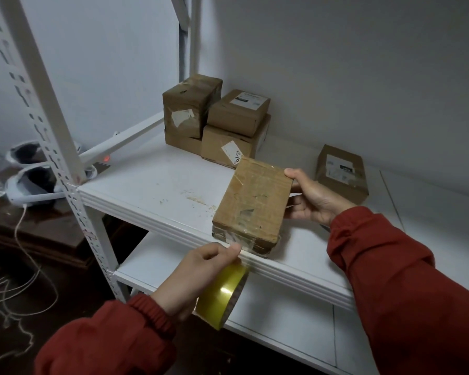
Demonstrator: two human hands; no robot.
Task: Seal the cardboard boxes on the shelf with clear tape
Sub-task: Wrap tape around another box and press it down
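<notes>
White shelf (157, 185): right hand (313, 200) grips box (252, 204) at front edge; left hand (201, 272) holds tape roll (224, 295), pinching strip.

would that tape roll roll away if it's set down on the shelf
Probably, if stood on its rim: the tape roll is a glossy hoop. Laid flat on the shelf it should stay. Its cardboard core suggests it's light.

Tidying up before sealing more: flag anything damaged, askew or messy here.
The box being taped lies angled, its near end at the shelf front edge. Left of it, a patch of brownish residue marks the shelf top. The tall box at the back has a torn, half-peeled label.
</notes>
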